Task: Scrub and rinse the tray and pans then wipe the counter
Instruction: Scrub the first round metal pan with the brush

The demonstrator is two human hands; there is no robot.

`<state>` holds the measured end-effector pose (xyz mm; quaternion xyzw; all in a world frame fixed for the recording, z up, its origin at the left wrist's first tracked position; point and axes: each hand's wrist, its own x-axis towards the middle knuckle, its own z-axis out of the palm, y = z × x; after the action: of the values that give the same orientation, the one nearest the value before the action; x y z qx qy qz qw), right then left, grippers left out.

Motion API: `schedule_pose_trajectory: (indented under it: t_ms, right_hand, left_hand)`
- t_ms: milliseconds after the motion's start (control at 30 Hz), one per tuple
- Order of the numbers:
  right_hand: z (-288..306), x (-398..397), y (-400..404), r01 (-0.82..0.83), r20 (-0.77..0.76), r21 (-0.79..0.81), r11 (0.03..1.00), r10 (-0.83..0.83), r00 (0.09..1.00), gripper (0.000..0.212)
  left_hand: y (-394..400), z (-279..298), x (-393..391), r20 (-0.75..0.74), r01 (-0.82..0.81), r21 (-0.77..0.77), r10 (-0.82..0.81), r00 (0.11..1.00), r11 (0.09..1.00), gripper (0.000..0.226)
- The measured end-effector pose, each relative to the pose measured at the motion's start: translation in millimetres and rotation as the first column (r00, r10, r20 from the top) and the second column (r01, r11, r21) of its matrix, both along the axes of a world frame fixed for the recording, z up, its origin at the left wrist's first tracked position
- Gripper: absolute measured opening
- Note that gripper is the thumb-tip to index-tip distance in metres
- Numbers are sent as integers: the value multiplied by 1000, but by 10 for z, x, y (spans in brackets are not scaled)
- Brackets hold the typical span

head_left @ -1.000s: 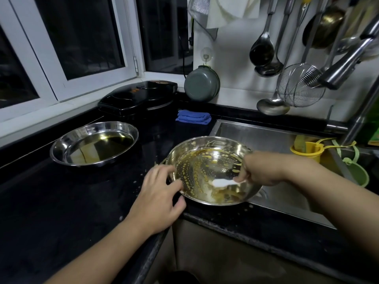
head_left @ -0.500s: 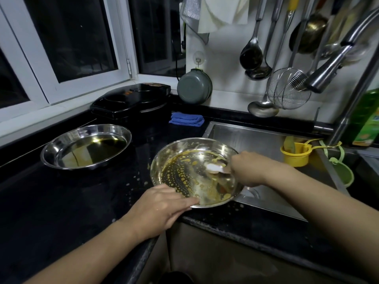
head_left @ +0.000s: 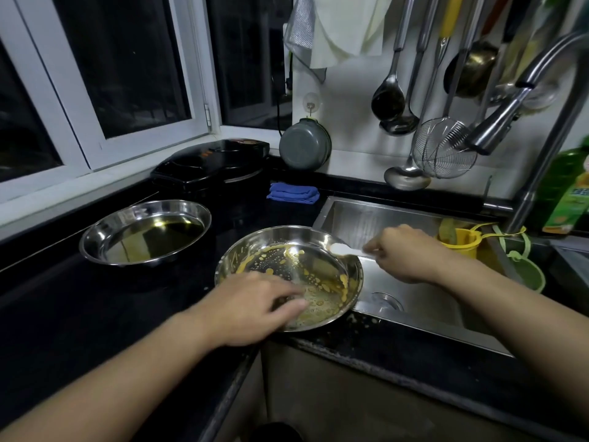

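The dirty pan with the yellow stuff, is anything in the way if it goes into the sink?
Nothing visible blocks it. The dirty pan already hangs partly over the sink, held by the left hand. The basin beside it looks bare. The yellow strainer and green cup sit at the sink's far right, apart.

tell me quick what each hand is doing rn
Left hand: closed on the near rim of the dirty pan.
Right hand: closed, holding a white utensil at the pan's far rim.

Home kitchen, black counter (head_left: 63,314), steel sink (head_left: 414,301), faucet (head_left: 497,122), hanging ladles (head_left: 389,97)
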<state>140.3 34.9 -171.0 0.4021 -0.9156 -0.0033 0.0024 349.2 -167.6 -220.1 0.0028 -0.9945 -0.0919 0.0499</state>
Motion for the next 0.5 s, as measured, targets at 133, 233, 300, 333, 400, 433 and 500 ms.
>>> schedule_pose_trajectory:
  t_ms: [133, 233, 300, 333, 400, 433, 500]
  right_hand:
    - [-24, 166, -6, -38, 111, 6, 999, 37, 993, 38]
    - [-131, 281, -79, -28, 122, 74, 997, 18, 992, 37]
    - [-187, 264, -147, 15, 95, 93, 996, -23, 995, 36]
    - [-197, 228, -179, 34, 89, 80, 996, -41, 995, 35]
    - [-178, 181, -260, 53, 86, 43, 998, -56, 995, 29]
    - [-170, 160, -299, 53, 86, 22, 998, -55, 995, 24]
    - [-162, 123, -345, 44, 76, -16, 999, -43, 996, 20]
  left_hand:
    - [-433, -47, 240, 211, 106, -224, -58, 976, 969, 74]
    - [-426, -163, 281, 199, 122, -377, -48, 979, 918, 64]
    - [-220, -175, 219, 159, 133, -477, -64, 985, 869, 60]
    - [-65, -182, 159, 138, 136, -514, -74, 988, 847, 58]
    - [333, -152, 73, 90, 113, -469, -80, 993, 876, 56]
    - [532, -112, 50, 68, 91, -345, -72, 995, 934, 55]
    - [777, -12, 31, 86, 51, 60, -56, 995, 997, 58]
